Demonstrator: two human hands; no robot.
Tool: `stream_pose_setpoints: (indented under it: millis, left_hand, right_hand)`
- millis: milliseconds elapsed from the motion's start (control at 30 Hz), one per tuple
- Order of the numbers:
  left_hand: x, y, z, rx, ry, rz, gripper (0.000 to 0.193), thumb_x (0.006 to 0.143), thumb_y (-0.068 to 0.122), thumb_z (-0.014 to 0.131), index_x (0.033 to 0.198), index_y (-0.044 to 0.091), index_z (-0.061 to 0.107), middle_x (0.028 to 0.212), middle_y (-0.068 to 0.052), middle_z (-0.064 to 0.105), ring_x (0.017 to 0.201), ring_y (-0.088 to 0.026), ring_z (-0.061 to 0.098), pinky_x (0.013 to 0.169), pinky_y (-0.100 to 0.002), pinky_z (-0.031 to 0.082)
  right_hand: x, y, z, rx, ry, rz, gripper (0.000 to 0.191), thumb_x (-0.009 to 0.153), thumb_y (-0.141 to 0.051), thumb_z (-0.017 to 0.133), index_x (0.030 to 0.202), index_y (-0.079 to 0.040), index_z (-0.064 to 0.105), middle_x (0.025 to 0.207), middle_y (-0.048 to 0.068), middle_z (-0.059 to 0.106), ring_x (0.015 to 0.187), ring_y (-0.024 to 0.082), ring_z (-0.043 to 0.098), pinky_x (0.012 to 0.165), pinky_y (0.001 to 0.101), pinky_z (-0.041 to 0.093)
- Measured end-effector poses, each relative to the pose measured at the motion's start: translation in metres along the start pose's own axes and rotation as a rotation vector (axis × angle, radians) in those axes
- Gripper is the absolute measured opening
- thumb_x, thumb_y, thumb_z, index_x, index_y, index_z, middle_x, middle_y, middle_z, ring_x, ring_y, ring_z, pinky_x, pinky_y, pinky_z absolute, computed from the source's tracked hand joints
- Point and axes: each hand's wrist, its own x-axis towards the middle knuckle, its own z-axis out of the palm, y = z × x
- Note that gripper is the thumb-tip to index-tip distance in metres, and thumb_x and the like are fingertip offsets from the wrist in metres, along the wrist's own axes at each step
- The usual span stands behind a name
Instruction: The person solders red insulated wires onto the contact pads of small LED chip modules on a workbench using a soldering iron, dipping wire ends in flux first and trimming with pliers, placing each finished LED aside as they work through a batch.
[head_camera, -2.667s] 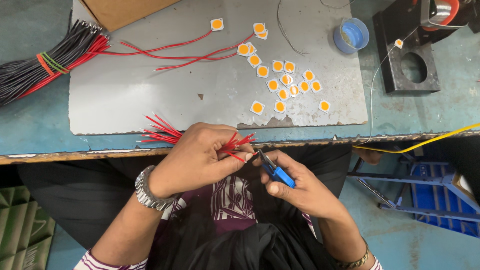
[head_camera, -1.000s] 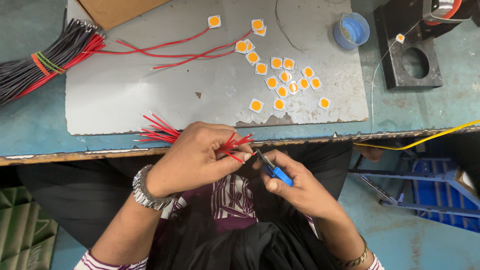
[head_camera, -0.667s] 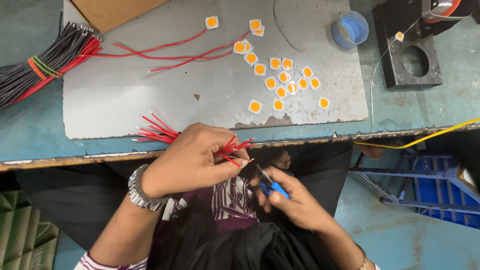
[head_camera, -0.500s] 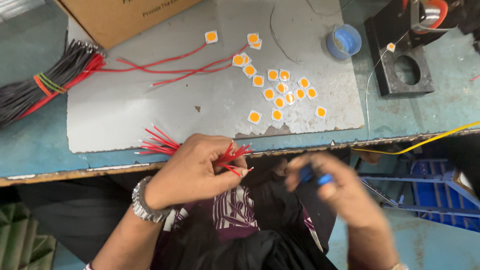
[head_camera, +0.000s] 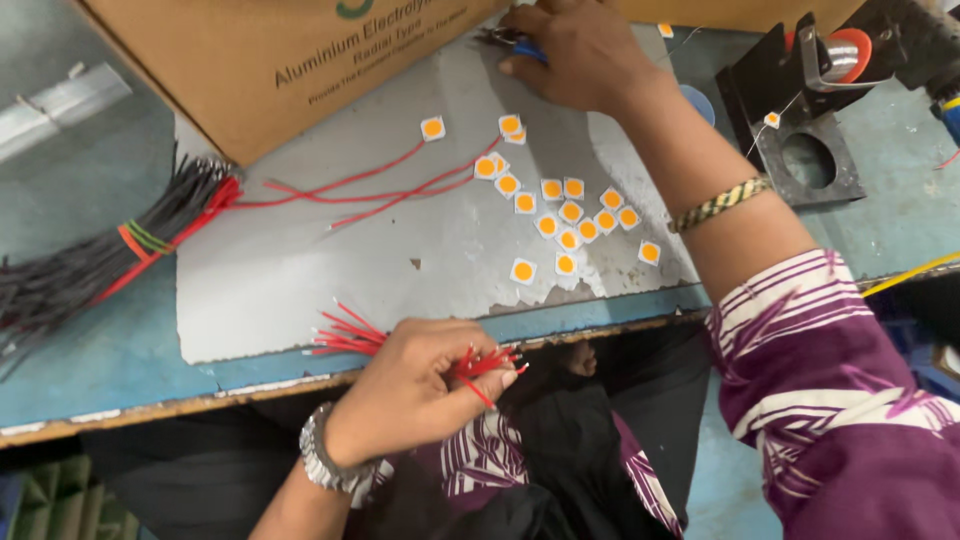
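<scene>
My left hand is closed around a bunch of short red wires at the table's front edge; the wire ends stick out on both sides of the fist. My right hand reaches far across the grey mat and holds a blue-handled cutter down on the mat next to the cardboard box. Several small white squares with orange centres lie scattered on the mat under my right forearm.
Three long red wires lie on the mat. A bundle of black and red wires lies at left. A black metal fixture with a round hole stands at right, with a blue cup beside it. A yellow cable runs off the right edge.
My right hand left the wire bunch near my lap and swung up across the table to the far edge of the mat, carrying the cutter. The left hand stayed put.
</scene>
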Motion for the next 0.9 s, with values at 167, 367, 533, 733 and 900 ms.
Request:
stream_pose_setpoints:
  millis: [167, 367, 533, 733, 900]
  left_hand:
    - [0.017, 0.0, -0.009, -0.103, -0.004, -0.084, 0.011, 0.083, 0.012, 0.078, 0.084, 0.002, 0.071, 0.067, -0.003, 0.065, 0.05, -0.012, 0.06, 0.045, -0.027, 0.045]
    - [0.037, -0.021, 0.006, 0.02, 0.192, 0.119, 0.01, 0.081, 0.007, 0.08, 0.084, 0.003, 0.072, 0.066, -0.002, 0.063, 0.053, -0.009, 0.057, 0.048, -0.026, 0.042]
    - [0.092, 0.011, 0.005, 0.099, 0.247, 0.09, 0.002, 0.087, 0.004, 0.073, 0.086, 0.002, 0.074, 0.066, 0.002, 0.062, 0.055, -0.003, 0.058, 0.05, -0.02, 0.044]
    - [0.189, 0.005, -0.006, -0.017, 0.255, 0.029, 0.008, 0.093, 0.009, 0.076, 0.093, 0.001, 0.075, 0.073, 0.006, 0.066, 0.065, 0.001, 0.055, 0.056, -0.018, 0.044]
    - [0.191, -0.048, 0.0, -0.007, 0.208, -0.012, 0.009, 0.091, 0.009, 0.077, 0.094, 0.001, 0.075, 0.072, 0.006, 0.065, 0.063, 0.001, 0.05, 0.056, -0.019, 0.043]
  right_hand:
    - [-0.018, 0.022, -0.026, 0.159, -0.038, 0.276, 0.047, 0.102, -0.039, 0.08, 0.134, -0.007, 0.068, 0.125, 0.02, 0.069, 0.113, 0.041, 0.064, 0.093, 0.0491, 0.051]
    - [-0.131, 0.051, -0.093, 0.406, -0.044, 0.557, 0.103, 0.094, -0.029, 0.085, 0.166, -0.006, 0.015, 0.155, 0.032, 0.05, 0.138, 0.044, 0.056, 0.111, 0.0497, 0.049]
    - [-0.176, 0.07, -0.058, 0.349, -0.012, 0.524, 0.12, 0.082, -0.015, 0.092, 0.162, -0.01, 0.002, 0.15, 0.041, 0.044, 0.142, 0.051, 0.048, 0.111, 0.053, 0.046]
    - [-0.164, 0.082, -0.045, 0.402, 0.028, 0.685, 0.118, 0.08, -0.016, 0.094, 0.163, -0.011, 0.01, 0.138, 0.026, 0.063, 0.129, 0.039, 0.065, 0.106, 0.0429, 0.053]
    - [-0.144, 0.048, -0.04, 0.385, 0.182, 0.457, 0.109, 0.084, -0.013, 0.095, 0.159, -0.012, 0.015, 0.138, 0.019, 0.064, 0.117, 0.032, 0.074, 0.092, 0.0375, 0.061]
